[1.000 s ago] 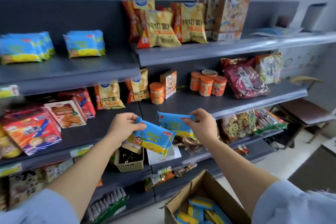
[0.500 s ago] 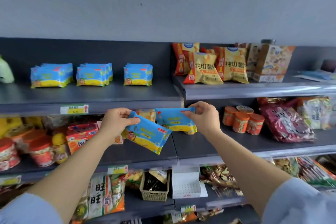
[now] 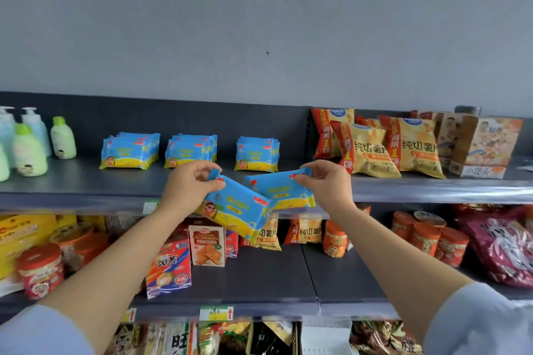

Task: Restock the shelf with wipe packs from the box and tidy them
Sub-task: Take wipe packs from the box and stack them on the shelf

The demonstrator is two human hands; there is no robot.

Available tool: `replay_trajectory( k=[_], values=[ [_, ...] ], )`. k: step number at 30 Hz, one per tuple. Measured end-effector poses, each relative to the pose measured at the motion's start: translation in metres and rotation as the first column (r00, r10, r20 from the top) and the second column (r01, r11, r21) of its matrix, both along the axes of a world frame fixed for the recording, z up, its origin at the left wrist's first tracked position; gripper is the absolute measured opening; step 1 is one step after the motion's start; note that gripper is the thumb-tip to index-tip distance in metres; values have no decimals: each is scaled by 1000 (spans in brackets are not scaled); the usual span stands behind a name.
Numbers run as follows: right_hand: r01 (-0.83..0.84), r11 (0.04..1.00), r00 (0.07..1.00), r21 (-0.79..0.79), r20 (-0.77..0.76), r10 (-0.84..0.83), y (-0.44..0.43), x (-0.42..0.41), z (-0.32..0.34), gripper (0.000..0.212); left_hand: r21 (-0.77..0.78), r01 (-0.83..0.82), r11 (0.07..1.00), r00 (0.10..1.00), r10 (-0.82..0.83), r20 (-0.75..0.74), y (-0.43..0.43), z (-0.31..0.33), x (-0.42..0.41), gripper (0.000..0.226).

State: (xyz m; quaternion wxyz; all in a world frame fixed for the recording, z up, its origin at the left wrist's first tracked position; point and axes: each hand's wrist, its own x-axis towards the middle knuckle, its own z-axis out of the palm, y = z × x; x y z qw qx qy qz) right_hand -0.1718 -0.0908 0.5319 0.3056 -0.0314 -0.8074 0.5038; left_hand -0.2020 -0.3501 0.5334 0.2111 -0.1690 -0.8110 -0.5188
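My left hand [image 3: 189, 183] pinches the top corner of a blue-and-yellow wipe pack [image 3: 236, 210] that hangs tilted in front of the top shelf's edge. My right hand [image 3: 327, 181] pinches the upper right corner of a second wipe pack [image 3: 281, 192], held beside the first and partly behind it. On the top shelf [image 3: 86, 186] behind my hands stand three rows of the same packs: a left row [image 3: 129, 150], a middle row [image 3: 191, 150] and a right row [image 3: 257, 153]. The box is out of view.
Green and pale-blue lotion bottles [image 3: 28, 144] stand at the shelf's far left. Yellow chip bags [image 3: 383, 145] and cartons [image 3: 481, 145] fill the top shelf to the right. The shelf below holds snack boxes [image 3: 206, 245], orange tubs [image 3: 427, 239] and red bags.
Both hands have risen with their packs from the middle shelf's height to the front edge of the top shelf. The view has tilted up, and the box has dropped out of sight.
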Motion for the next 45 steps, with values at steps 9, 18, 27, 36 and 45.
replay_trajectory(
  k=[9, 18, 27, 36, 45],
  values=[
    [19, 998, 999, 61, -52, -15, -37, -43, 12, 27, -91, -24, 996, 999, 22, -23, -31, 19, -35, 21],
    [97, 992, 994, 86, -49, -93, -35, -83, 18, 24, -24, 9, 1000, 1000, -9, 3, -31, 23, -71, 19],
    [111, 993, 993, 35, 43, -112, -9, -147, 11, 28, 104, 32, 994, 995, -42, 92, -9, 26, -120, 20],
    [76, 994, 987, 78, 133, -85, 9, -208, -4, 30, 107, 19, 994, 991, -33, 133, 19, 18, -164, 21],
    [104, 988, 979, 116, 162, -123, 13, -241, -6, 33, 79, 28, 996, 982, -42, 184, 30, 11, -194, 21]
  ],
)
